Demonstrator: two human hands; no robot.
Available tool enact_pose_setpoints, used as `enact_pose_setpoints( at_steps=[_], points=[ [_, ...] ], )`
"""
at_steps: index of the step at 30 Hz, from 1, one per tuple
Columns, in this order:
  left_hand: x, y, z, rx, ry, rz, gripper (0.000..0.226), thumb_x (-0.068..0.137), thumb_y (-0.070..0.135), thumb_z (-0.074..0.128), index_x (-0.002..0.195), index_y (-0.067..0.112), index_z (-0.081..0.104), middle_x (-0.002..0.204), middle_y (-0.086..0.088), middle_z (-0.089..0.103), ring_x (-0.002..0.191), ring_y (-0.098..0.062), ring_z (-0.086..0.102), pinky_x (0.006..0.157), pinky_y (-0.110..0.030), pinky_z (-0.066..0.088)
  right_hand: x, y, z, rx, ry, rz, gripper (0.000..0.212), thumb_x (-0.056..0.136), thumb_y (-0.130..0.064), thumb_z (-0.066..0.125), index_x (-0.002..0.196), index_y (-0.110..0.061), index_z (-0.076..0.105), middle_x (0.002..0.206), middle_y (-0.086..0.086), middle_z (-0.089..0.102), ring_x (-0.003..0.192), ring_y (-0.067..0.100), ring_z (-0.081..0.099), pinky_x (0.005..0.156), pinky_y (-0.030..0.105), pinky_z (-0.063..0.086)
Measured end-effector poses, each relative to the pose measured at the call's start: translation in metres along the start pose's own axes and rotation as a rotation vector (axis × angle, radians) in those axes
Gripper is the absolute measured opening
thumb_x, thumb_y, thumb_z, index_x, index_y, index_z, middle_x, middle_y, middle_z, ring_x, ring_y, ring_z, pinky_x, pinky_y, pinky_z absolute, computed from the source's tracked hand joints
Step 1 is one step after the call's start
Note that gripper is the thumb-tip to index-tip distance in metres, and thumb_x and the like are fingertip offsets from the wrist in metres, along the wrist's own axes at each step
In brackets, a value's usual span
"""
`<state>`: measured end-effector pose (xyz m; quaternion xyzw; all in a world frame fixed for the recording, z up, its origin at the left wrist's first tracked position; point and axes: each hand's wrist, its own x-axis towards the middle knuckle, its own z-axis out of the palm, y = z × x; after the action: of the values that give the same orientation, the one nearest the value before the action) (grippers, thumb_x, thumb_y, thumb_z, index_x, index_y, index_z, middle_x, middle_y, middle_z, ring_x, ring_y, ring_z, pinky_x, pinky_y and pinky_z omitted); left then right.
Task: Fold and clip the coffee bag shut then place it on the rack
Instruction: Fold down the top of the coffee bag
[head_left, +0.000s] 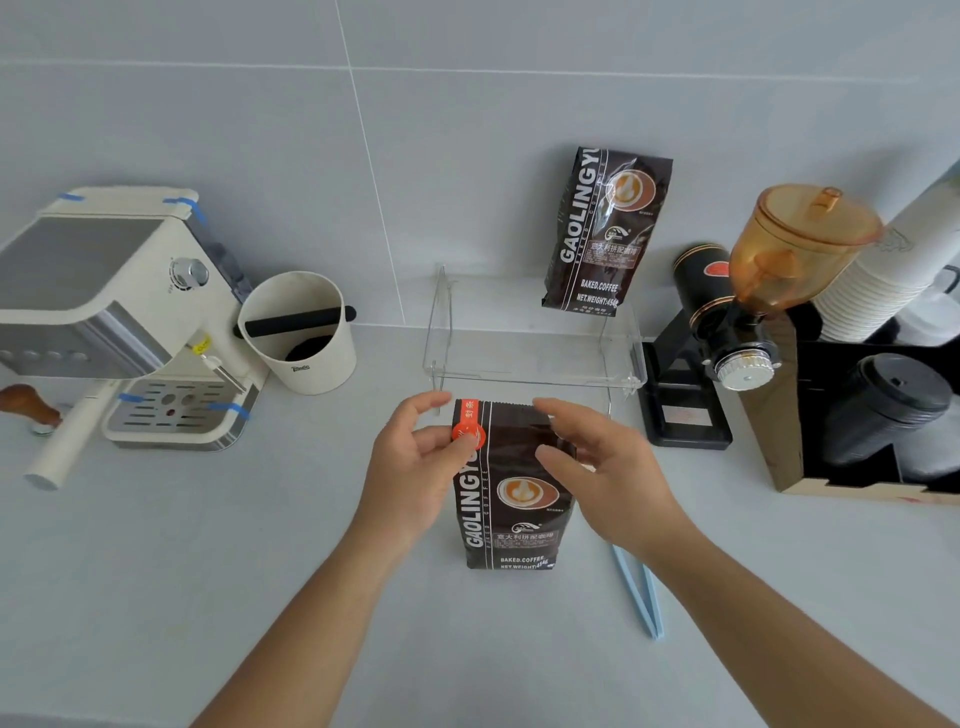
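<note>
A dark brown coffee bag (511, 499) stands upright on the white counter, just in front of the clear acrylic rack (535, 374). Its top is unfolded, with an orange round sticker at the upper left. My left hand (415, 467) pinches the bag's upper left edge, thumb on the sticker. Spread around the upper right corner is my right hand (608, 467), thumb in front and fingers behind; I cannot tell whether it touches. A light blue clip (641, 597) lies on the counter, partly under my right forearm.
A second identical coffee bag (605, 234) stands on the rack's right side against the tiled wall. An espresso machine (104, 312) and a cream knock box (298, 332) stand to the left. A grinder (748, 291), paper cups and a box of lids (883, 410) are to the right.
</note>
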<state>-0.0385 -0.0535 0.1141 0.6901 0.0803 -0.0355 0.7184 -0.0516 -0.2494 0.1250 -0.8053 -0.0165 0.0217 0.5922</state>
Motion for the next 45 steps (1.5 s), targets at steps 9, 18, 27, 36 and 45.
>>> enact_pose_setpoints(
  at_steps=[9,18,27,36,45],
  points=[
    [0.006,0.002,-0.011,0.297,-0.066,0.184,0.04,0.077,0.003,0.075,0.092,0.04,0.071,0.08,0.007,0.077,0.079,-0.011,0.073,0.083,-0.026,0.056,0.011,-0.013,0.01,-0.113,0.021,0.099,0.02,0.083,-0.011,0.071,0.092,-0.028,0.073,0.087,-0.008,0.074,0.081,0.011,0.07,0.074,0.027,0.058],
    [0.009,0.011,-0.016,0.503,-0.065,0.295,0.024,0.075,0.011,0.079,0.076,0.033,0.07,0.085,0.005,0.069,0.083,-0.014,0.069,0.081,-0.021,0.054,0.013,-0.017,0.01,-0.188,0.014,0.102,0.025,0.081,-0.016,0.073,0.067,-0.035,0.065,0.082,-0.009,0.067,0.076,0.011,0.066,0.067,0.028,0.054],
    [0.011,0.008,-0.011,0.272,-0.134,0.054,0.017,0.085,0.009,0.07,0.088,0.025,0.068,0.06,0.0,0.069,0.056,-0.009,0.061,0.055,-0.015,0.046,0.009,-0.012,0.007,-0.006,-0.036,0.166,0.021,0.09,-0.01,0.062,0.084,-0.031,0.062,0.067,-0.007,0.073,0.055,0.003,0.067,0.042,0.017,0.045],
    [0.016,0.008,-0.002,0.231,-0.112,-0.125,0.019,0.086,0.006,0.067,0.078,0.021,0.076,0.075,0.002,0.075,0.059,0.004,0.065,0.055,-0.007,0.048,0.003,0.0,0.0,-0.257,-0.182,0.062,0.046,0.075,-0.004,0.075,0.106,-0.036,0.066,0.1,-0.02,0.067,0.094,0.002,0.065,0.081,0.014,0.05],
    [0.017,0.004,-0.016,0.396,-0.323,-0.145,0.034,0.068,0.007,0.083,0.086,0.034,0.074,0.08,0.011,0.077,0.075,-0.001,0.07,0.069,-0.017,0.053,0.004,0.006,0.003,-0.231,-0.149,0.093,0.037,0.08,-0.009,0.071,0.085,-0.045,0.064,0.094,-0.009,0.072,0.091,0.009,0.066,0.079,0.023,0.055]
  ],
)
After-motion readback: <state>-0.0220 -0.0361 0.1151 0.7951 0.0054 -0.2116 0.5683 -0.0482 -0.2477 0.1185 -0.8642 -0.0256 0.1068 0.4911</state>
